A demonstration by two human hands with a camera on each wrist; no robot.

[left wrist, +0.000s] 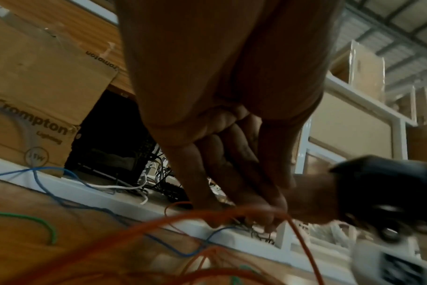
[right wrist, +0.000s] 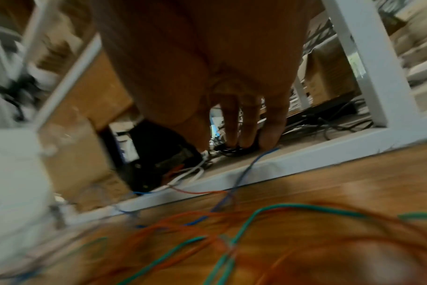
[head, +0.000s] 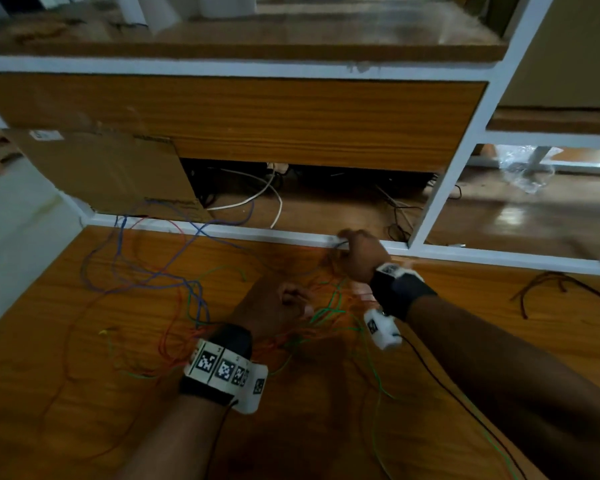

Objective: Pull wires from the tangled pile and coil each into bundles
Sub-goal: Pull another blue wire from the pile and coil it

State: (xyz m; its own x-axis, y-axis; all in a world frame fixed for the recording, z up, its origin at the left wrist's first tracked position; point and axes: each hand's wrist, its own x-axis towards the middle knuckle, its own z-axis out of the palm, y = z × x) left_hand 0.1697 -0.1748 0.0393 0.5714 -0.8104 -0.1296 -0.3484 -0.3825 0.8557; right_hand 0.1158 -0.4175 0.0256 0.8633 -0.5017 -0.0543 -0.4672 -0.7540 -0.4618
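A loose tangle of orange, green and blue wires [head: 194, 306] is spread over the wooden table [head: 326, 427]. My left hand [head: 288, 303] sits in the middle of it, fingers curled, pinching an orange wire [left wrist: 302, 237] that arcs away from the fingertips [left wrist: 276, 204]. My right hand [head: 352, 244] reaches to the white rail [head: 257, 233] at the table's far edge. There its thumb and fingers [right wrist: 232, 123] close on a small black wire bundle [right wrist: 232, 150] lying just past the rail. The view from the right wrist is blurred.
Behind the rail a low shelf holds white cables [head: 253, 199] and dark cords. A cardboard box [head: 111, 168] leans at the back left. A dark brown wire [head: 548, 282] lies alone at the table's right. A white upright post [head: 444, 181] stands right of my right hand.
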